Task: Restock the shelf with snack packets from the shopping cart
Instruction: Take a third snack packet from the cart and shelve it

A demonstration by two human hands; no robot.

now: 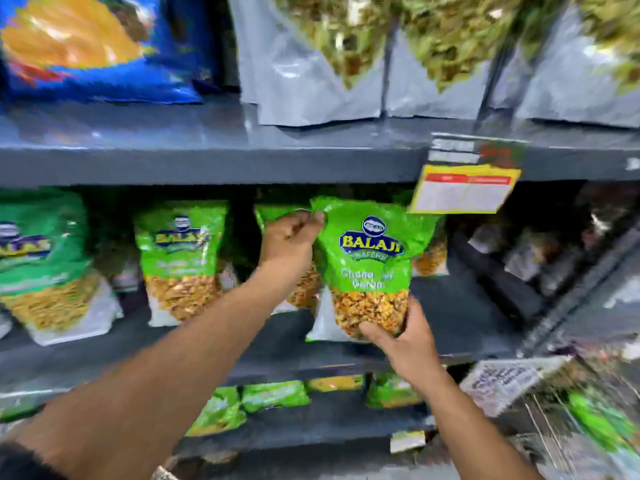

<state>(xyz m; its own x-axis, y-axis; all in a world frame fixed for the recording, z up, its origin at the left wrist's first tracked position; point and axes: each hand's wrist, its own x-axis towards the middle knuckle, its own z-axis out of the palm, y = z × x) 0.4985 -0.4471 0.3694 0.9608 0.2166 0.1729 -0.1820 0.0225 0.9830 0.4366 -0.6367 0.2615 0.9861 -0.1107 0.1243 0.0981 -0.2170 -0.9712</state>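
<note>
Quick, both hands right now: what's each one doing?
Left hand: closed, pinching the green Balaji packet at its top corner.
Right hand: closed on the same packet's bottom.

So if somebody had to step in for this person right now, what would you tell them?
Left hand: pinching the top corner of the green snack packet.
Right hand: gripping that packet's bottom edge.
The packet is upright at the middle shelf, in front of other green packets; whether it is resting on the shelf is unclear.
Done: similar packets already stand along that row.
Left: seat this one, let go, fetch more. The cart is not clearly visible; the picture is blurred.
</note>
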